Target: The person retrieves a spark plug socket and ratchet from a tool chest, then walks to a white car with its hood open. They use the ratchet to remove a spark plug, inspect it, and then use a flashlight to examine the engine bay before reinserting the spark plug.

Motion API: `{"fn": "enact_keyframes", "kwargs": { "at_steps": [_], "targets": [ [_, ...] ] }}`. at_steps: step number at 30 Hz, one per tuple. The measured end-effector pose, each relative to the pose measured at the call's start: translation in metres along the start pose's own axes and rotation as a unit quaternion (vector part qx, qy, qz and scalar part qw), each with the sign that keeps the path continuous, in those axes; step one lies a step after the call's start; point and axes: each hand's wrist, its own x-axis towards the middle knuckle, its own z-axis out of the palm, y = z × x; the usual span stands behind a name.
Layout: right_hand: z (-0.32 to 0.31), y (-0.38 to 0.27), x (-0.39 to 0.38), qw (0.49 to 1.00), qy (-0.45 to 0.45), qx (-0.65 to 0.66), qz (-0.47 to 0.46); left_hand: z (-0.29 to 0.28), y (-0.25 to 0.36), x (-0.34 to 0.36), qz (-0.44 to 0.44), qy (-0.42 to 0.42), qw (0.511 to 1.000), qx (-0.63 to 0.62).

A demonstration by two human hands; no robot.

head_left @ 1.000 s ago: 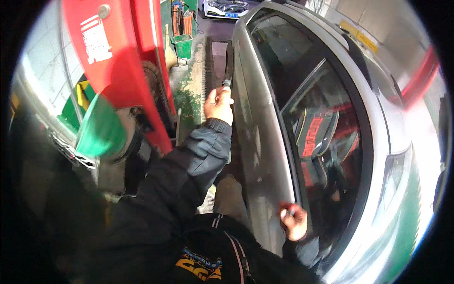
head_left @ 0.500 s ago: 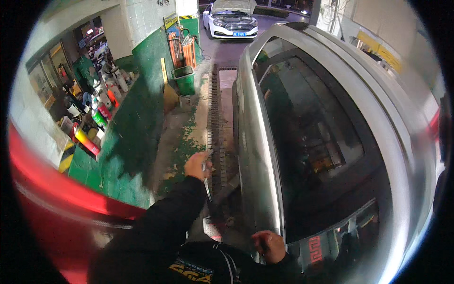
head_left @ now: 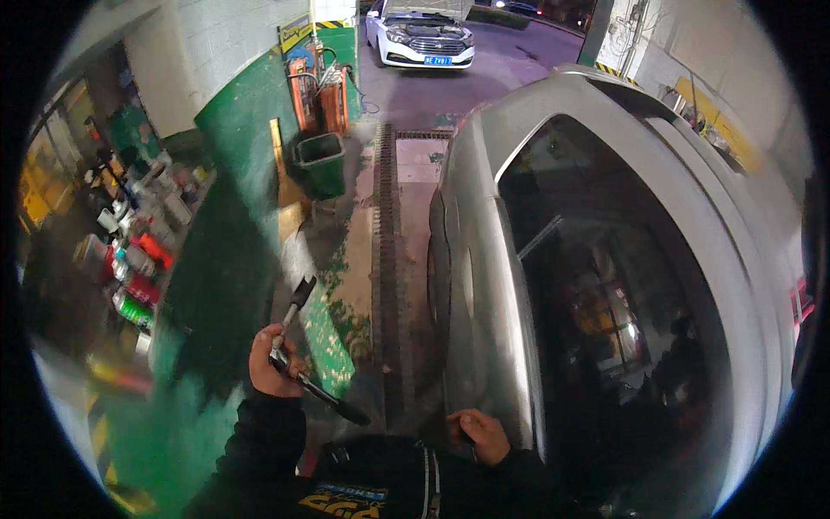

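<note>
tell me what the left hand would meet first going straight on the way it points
Probably the broom by the green wall, beyond the black-and-metal tool the left hand holds, though depth is unclear.

A blue number plate (head_left: 438, 60) with one row of pale characters sits at the front of the white car (head_left: 422, 36). The person's dark jacket (head_left: 389, 463) carries large yellow lettering (head_left: 333, 504) with smaller blue print beside it, slanted and partly cut by the lower edge. On the left wall hangs a yellow sign (head_left: 295, 33) with dark marks too small to read. Yellow-and-black warning stripes (head_left: 335, 25) run near it. Labels on the bottles (head_left: 138, 251) at the left are blurred.
</note>
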Motion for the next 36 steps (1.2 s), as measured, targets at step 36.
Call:
{"fn": "enact_keyframes", "kwargs": {
  "at_steps": [36],
  "targets": [
    [-0.05,-0.747,1.301,0.884,-0.175,-0.369,-0.226,0.649,-0.127,1.23,-0.022,-0.252,0.968,0.012]
  ]
}}
